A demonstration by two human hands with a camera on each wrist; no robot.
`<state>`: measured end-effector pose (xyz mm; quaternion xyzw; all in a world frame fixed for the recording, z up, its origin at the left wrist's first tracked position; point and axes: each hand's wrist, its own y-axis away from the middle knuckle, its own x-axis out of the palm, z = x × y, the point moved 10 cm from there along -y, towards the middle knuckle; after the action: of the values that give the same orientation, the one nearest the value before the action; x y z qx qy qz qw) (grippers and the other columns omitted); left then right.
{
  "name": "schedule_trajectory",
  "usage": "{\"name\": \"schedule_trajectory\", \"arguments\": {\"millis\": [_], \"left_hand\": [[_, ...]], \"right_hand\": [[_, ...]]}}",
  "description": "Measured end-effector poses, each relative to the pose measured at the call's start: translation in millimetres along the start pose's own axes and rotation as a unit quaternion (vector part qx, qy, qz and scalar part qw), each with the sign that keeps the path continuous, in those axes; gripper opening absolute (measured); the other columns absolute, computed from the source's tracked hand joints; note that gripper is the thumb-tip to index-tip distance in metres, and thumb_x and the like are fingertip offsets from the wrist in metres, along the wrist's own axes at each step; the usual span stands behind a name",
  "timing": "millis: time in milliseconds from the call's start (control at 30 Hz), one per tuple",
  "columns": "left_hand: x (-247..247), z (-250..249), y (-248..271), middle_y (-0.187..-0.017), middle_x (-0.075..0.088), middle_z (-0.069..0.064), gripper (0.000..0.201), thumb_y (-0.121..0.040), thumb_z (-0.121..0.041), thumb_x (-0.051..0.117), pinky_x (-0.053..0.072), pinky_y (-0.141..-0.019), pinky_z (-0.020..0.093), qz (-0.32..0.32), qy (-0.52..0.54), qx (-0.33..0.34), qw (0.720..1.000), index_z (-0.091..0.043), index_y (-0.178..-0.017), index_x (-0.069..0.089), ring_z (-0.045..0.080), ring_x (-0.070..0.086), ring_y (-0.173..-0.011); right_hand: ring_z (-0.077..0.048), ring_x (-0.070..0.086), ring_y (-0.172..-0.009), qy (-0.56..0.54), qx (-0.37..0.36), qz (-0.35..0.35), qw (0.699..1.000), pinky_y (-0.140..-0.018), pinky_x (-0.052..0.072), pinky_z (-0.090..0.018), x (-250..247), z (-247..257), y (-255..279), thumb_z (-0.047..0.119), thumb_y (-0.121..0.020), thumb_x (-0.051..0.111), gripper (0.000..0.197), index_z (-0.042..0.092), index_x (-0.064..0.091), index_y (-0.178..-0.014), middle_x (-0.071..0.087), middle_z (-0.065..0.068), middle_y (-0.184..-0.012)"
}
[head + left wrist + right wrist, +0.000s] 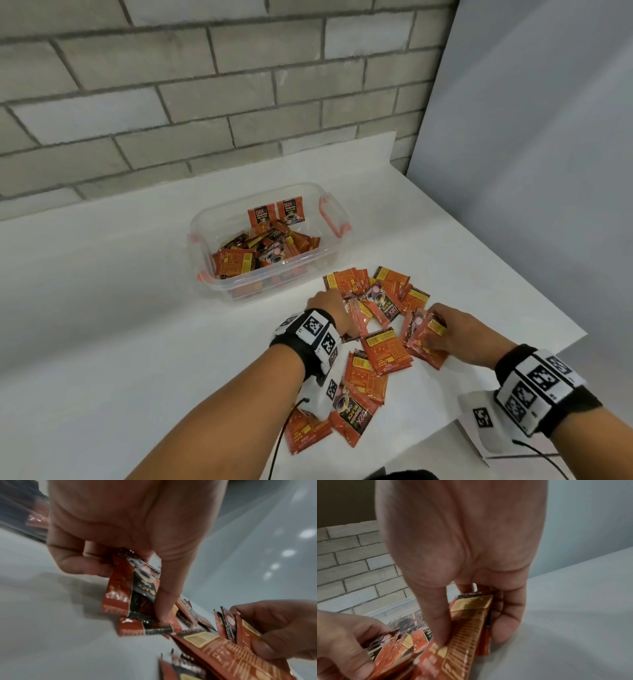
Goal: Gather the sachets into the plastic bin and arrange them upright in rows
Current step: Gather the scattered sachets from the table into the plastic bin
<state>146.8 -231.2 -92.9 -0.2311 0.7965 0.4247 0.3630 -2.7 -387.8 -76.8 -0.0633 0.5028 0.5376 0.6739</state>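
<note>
Beside the plastic bin (219,291), loose sachets (385,287) lie scattered.

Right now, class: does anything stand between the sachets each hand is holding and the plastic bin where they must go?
Nothing visible does. The left hand and right hand each grip sachets on the table; the open, lidless plastic bin sits beyond, with only bare table and loose sachets between.

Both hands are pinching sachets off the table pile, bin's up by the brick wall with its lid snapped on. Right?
Not quite: the plastic bin has no lid on it. The head view shows it open-topped, sachets jumbled inside and two standing at the back. The rest holds: left hand and right hand each pinch sachets from the table pile, and the bin sits near the brick wall.
</note>
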Motion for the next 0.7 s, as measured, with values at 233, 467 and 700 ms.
{"name": "schedule_trajectory", "arguments": {"millis": [233,467,700], "left_hand": [[-39,11,16,-0.118,0.059,0.011,0.028,-0.091,-0.019,0.055,0.049,-0.090,0.040,-0.113,0.031,0.027,0.993,-0.009,-0.116,0.050,0.029,0.055,-0.109],[-100,21,66,-0.110,0.065,0.008,0.033,-0.092,-0.015,0.052,0.052,-0.079,0.037,-0.202,0.129,0.101,0.966,-0.007,-0.124,0.052,0.025,0.062,-0.092],[-205,100,78,-0.095,0.057,0.001,0.018,-0.091,-0.018,0.053,0.039,-0.071,0.024,-0.325,0.205,0.011,0.923,-0.009,-0.106,0.057,0.020,0.053,-0.086]], "right_hand": [[-0.018,0.058,-0.069,-0.119,0.020,-0.067,0.990,-0.061,0.045,-0.029,-24,1,-1,0.013,-0.091,0.059,0.011,0.014,0.050,-0.097,0.064,-0.007,-0.088],[-0.022,0.060,-0.069,-0.221,-0.035,-0.134,0.965,-0.062,0.046,-0.033,-61,56,3,0.008,-0.090,0.052,0.008,0.013,0.056,-0.095,0.066,-0.010,-0.084],[-0.018,0.065,-0.070,-0.280,-0.134,-0.076,0.947,-0.059,0.051,-0.031,-55,186,-30,0.009,-0.092,0.048,0.014,0.020,0.055,-0.092,0.066,-0.003,-0.085]]}}
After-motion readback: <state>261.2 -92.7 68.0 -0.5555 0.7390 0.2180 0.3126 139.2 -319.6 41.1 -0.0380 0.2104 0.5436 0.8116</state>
